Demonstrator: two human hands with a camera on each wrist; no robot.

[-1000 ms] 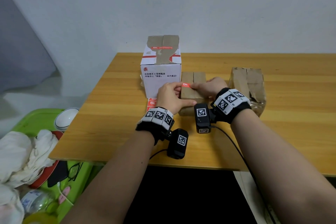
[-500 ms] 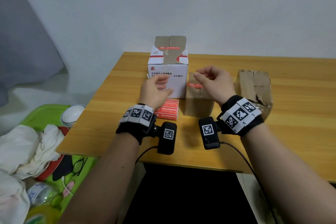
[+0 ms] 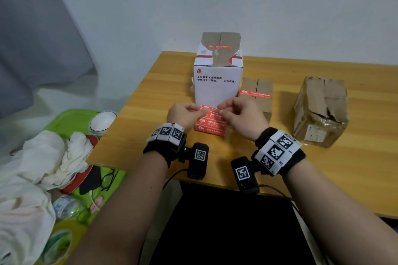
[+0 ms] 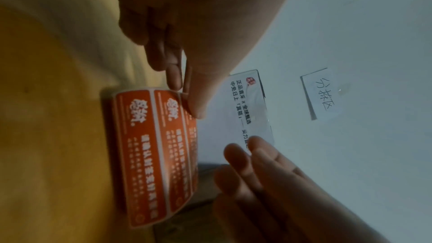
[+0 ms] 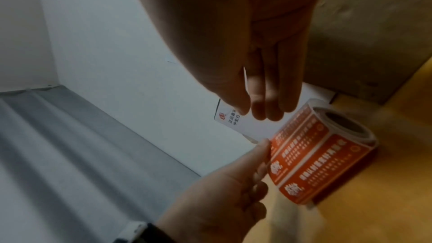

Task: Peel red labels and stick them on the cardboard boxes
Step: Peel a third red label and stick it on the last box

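A roll of red labels (image 3: 212,122) lies on the table in front of the white box (image 3: 217,88). My left hand (image 3: 204,109) pinches the left end of the roll's loose strip and holds it lifted, which shows close up in the left wrist view (image 4: 187,103). My right hand (image 3: 220,108) hovers at the strip's right end, thumb and curled fingers drawn together. In the right wrist view, nothing red lies between its fingertips (image 5: 257,114). The small brown box (image 3: 258,105) carries a red label (image 3: 255,93). So does the white box's top. The taped brown box (image 3: 321,109) at the right shows none.
The wooden table (image 3: 150,103) ends just under my wrists. To its left, lower down, a green tray (image 3: 71,118) holds white cloths, a white bowl (image 3: 103,121), glasses and a bottle. A handwritten paper note (image 4: 322,95) hangs on the wall.
Both hands have left the small brown box, where they pressed a red label down. They came to the roll in front of the white box, and the left hand took hold of its strip.
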